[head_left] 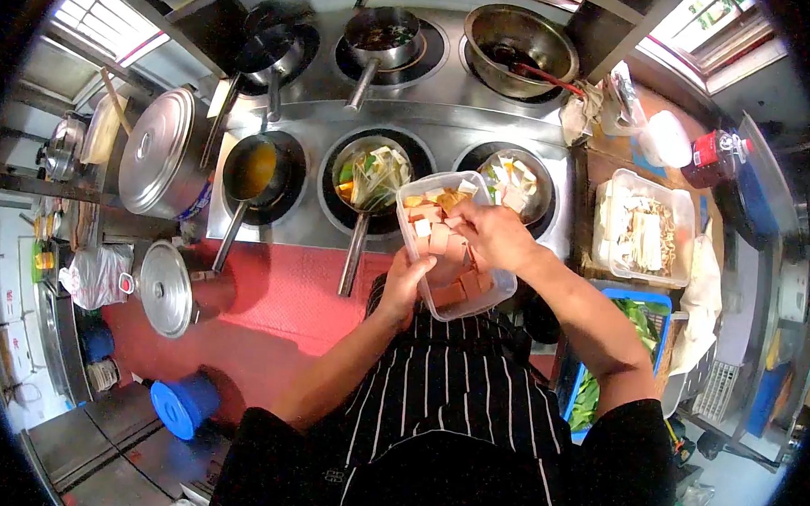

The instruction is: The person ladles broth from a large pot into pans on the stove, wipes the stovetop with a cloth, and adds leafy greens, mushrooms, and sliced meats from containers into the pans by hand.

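Note:
My left hand [410,285] grips the near left side of a clear plastic container [504,287], which is tilted in front of my apron. Pink blocks of what looks like luncheon meat [447,246] fill much of it, with yellowish pieces at the far end. My right hand [497,235] reaches over the container's right side, fingers drawn together among the pieces; what they pinch is hidden. Just beyond stands a pan [540,201] of pale and green food, partly covered by the container. Left of it, another pan [374,151] holds vegetables and a bundle of thin strands.
A pan of yellowish liquid [256,167] sits front left on the stove. Behind are more pots [384,34] and a large metal bowl [475,50]. At right are a tub of mushrooms [644,233] and a blue basket of greens [585,400]. Long pan handles [354,255] jut toward me.

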